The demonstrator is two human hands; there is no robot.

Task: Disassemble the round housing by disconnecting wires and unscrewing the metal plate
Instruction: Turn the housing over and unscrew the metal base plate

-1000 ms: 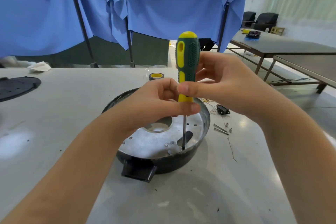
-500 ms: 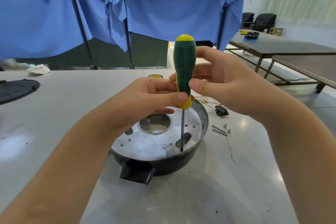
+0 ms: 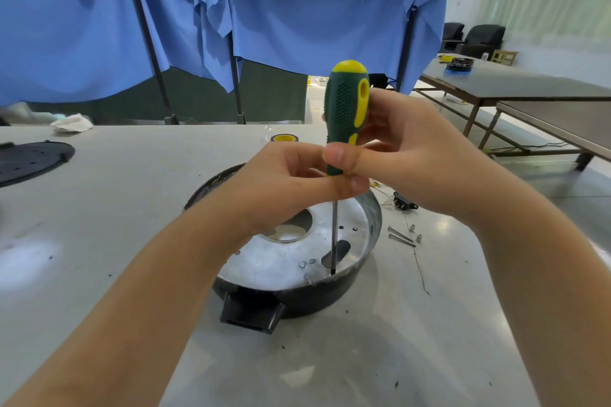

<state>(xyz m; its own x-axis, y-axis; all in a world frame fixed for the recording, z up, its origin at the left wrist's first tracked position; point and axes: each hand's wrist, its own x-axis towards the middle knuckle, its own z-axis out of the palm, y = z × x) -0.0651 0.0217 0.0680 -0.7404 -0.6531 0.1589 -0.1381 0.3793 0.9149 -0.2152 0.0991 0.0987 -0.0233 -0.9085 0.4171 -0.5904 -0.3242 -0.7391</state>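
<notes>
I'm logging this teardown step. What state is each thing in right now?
screwdriver: upright, tip down on the metal plate near its rim
metal plate: seated in the round housing
round housing: resting on the table
left hand: pinches the handle's base
right hand: grips the handle
loose screws: lying on the table

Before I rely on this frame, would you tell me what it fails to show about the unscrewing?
Head view only:
- Screw head under the screwdriver tip: too small and dark to make out.
- Far left part of the metal plate: hidden by the left hand.
- Lower handle: covered by the thumbs of the left hand and right hand.
- Loose screws on the table: too small to tell their type.
- Wires inside the round housing: hidden beneath the plate.
</notes>
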